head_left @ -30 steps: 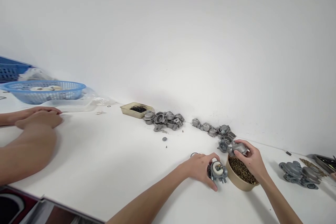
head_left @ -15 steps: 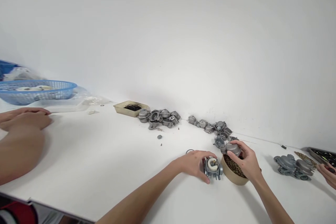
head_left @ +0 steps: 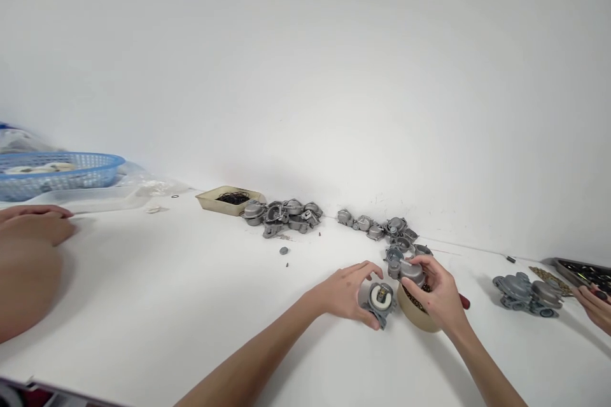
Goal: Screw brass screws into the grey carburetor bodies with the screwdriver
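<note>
A carburetor body (head_left: 380,303) with a white ring-shaped float faces up near the table's front. My left hand (head_left: 351,292) curls loosely around its left side, thumb against the lower edge and forefinger arched above; the other fingers are partly hidden. In my right hand (head_left: 436,289) is a grey metal float bowl (head_left: 411,272), pinched between thumb and fingers, just above a beige tub (head_left: 420,320) of small brass-coloured parts. A red handle (head_left: 464,301) shows behind my right wrist.
Grey metal bowls lie in a left heap (head_left: 286,216) and a right row (head_left: 365,223). A beige tray (head_left: 221,204) holds black rings. Assembled carburetors (head_left: 527,294) stand right, near another person's hand (head_left: 594,308). Another person's arms (head_left: 31,267) rest left, before a blue basket (head_left: 95,168).
The carburetor body has turned in my left hand, so its float faces me more. My right hand has shifted slightly left with the float bowl. The whole view has swung a little.
</note>
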`<state>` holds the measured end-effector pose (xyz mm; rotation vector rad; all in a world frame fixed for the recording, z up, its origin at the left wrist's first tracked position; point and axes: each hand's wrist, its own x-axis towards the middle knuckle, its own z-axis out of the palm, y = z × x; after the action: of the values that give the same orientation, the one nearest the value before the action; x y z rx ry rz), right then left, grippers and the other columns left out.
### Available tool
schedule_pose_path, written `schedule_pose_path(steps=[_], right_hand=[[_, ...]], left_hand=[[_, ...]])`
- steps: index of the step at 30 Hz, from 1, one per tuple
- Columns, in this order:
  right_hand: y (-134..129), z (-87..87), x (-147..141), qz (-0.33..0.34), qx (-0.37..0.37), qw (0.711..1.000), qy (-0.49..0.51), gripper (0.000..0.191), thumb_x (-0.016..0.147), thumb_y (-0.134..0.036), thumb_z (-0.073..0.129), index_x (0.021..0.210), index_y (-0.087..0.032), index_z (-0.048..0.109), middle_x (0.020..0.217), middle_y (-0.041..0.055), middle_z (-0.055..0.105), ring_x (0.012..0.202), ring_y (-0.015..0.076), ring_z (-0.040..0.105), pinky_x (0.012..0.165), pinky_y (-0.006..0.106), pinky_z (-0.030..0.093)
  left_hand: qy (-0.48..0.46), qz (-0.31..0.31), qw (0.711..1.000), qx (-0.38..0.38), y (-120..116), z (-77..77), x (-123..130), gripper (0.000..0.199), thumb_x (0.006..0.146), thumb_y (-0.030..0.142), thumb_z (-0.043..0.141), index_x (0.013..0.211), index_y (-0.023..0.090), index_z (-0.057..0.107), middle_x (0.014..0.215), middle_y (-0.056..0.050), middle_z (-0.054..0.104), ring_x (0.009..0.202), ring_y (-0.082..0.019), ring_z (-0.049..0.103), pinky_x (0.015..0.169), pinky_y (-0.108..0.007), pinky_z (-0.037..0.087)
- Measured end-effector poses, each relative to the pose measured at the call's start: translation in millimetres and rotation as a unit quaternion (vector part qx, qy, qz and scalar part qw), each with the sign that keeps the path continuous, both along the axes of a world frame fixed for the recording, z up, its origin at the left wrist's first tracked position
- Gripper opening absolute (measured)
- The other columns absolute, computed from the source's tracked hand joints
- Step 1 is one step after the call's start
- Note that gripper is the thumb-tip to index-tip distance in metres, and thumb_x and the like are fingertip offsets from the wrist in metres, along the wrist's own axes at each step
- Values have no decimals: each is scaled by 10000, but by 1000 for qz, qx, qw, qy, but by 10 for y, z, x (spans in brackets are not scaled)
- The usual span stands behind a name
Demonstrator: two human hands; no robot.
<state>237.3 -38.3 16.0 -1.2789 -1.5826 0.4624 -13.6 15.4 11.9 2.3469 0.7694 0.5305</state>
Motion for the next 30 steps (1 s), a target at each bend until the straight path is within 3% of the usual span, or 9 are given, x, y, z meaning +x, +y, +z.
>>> schedule_pose_path(steps=[2, 5, 10, 17, 23, 30], right_hand=[[7, -7, 14, -4, 2, 1000, 11, 441, 830, -549, 751, 1093, -217, 625, 1041, 99, 741, 882, 266, 706, 778, 359, 552], [14, -19, 24, -6, 6, 1000, 26, 451, 827, -561, 754, 1086, -216, 623, 1052, 107, 741, 905, 274, 710, 799, 367, 557], [6, -13, 8, -13, 8, 1000, 26, 430, 817, -529, 763, 1077, -214, 630, 1027, 101, 739, 893, 271, 703, 760, 355, 552], [-79, 22, -126, -44, 12, 999, 21, 378, 786, -447, 749, 1075, -214, 677, 1081, 92, 721, 947, 282, 687, 815, 379, 533], [-125, 6, -274, -4, 38, 999, 20, 389, 773, -437, 780, 1104, -233, 774, 1188, 103, 676, 1083, 306, 649, 877, 390, 536], [-146, -4, -580, -30, 35, 998, 30, 353, 798, -476, 761, 1053, -231, 767, 1053, 78, 667, 865, 245, 655, 698, 334, 519]], left_hand=[[-26, -47, 998, -23, -12, 9, -18, 812, 697, 663, 848, 1361, 338, 513, 1463, -26, 580, 1308, -305, 572, 1045, -368, 486], [-27, -70, 997, -35, -31, 16, -25, 722, 740, 574, 845, 1357, 349, 546, 1448, -11, 600, 1283, -299, 589, 1063, -382, 480], [-44, -47, 997, -31, -20, 48, -30, 599, 742, 498, 850, 1274, 331, 633, 1334, 1, 675, 1174, -274, 633, 984, -342, 519], [-45, -27, 995, -79, 75, 68, -81, 383, 835, 423, 736, 1181, 263, 693, 1077, -36, 748, 856, -199, 692, 713, -262, 540], [-62, -9, 990, -129, 82, 63, -69, 414, 752, 445, 821, 1086, 238, 691, 1027, -36, 725, 772, -181, 677, 636, -250, 505], [-78, 6, 973, -219, 68, 63, -44, 370, 727, 419, 842, 959, 201, 653, 971, -48, 723, 670, -173, 682, 544, -253, 532]])
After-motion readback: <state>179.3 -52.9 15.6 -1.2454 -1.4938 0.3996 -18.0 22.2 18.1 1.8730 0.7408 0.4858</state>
